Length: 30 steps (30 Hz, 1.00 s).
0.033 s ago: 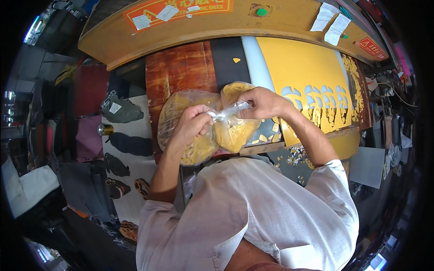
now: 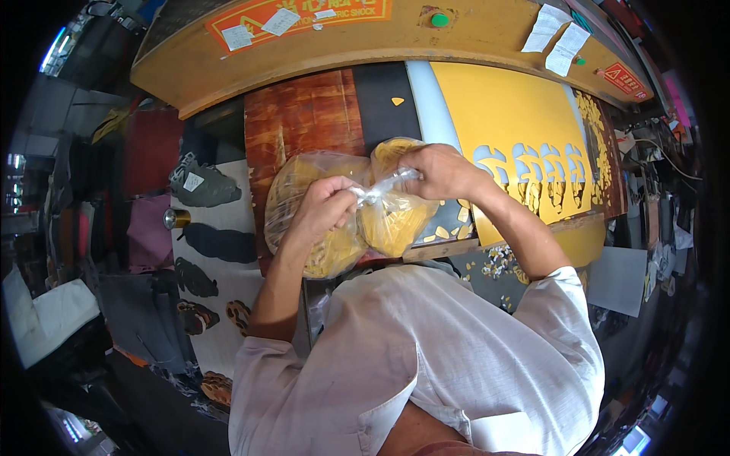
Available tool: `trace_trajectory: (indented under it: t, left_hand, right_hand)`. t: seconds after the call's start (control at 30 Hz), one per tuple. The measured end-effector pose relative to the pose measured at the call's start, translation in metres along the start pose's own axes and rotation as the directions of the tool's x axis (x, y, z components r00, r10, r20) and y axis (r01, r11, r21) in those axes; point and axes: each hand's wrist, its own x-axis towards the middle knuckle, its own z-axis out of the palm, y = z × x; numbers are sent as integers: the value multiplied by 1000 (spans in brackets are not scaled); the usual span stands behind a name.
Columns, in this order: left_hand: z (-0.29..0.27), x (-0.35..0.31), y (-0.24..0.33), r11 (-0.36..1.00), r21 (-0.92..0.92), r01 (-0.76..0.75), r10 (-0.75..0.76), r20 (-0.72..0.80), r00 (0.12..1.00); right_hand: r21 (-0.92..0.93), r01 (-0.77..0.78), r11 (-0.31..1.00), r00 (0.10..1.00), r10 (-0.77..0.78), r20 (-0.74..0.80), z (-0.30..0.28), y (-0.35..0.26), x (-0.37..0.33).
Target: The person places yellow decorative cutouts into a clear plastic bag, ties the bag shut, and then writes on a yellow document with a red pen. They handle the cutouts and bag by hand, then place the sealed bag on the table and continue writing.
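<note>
Two clear plastic bags full of yellow cut pieces lie side by side on the bench in front of me. The left plastic bag is the wider one; the right plastic bag is smaller. Between them the twisted, gathered plastic forms a knot. My left hand pinches one end of it with thumb and fingers. With my right hand I grip the other end, so the plastic stretches taut between both hands. Which bag each end belongs to I cannot tell.
A yellow sheet with cut-out shapes lies at the right, scraps beside it. Behind runs a machine beam with a green button. A worn red-brown board is under the bags. Dark shoe-shaped pieces lie at the left.
My right hand has shifted very slightly, its fingers closing further over the plastic end. The left hand and both bags stay in place.
</note>
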Motion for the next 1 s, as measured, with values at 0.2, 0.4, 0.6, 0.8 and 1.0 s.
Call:
trace_trajectory:
  t: [0.2, 0.4, 0.6, 0.8, 1.0]
  left_hand:
    - [13, -38, -16, 792, 445, -418, 316, 287, 904]
    - [7, -42, -29, 974, 197, -109, 61, 237, 970]
    - [33, -46, -35, 916, 302, -262, 270, 17, 963]
    - [35, -49, -53, 682, 516, -519, 574, 62, 816]
    - [34, -53, -56, 921, 62, -385, 388, -45, 920]
  right_hand:
    - [327, -361, 874, 932, 331, 144, 17, 37, 53]
    - [290, -319, 902, 911, 209, 355, 8, 49, 77]
    - [333, -188, 924, 979, 148, 141, 18, 46, 90]
    - [520, -347, 780, 932, 227, 282, 51, 80, 126]
    - [428, -371, 824, 923, 274, 271, 42, 74, 124]
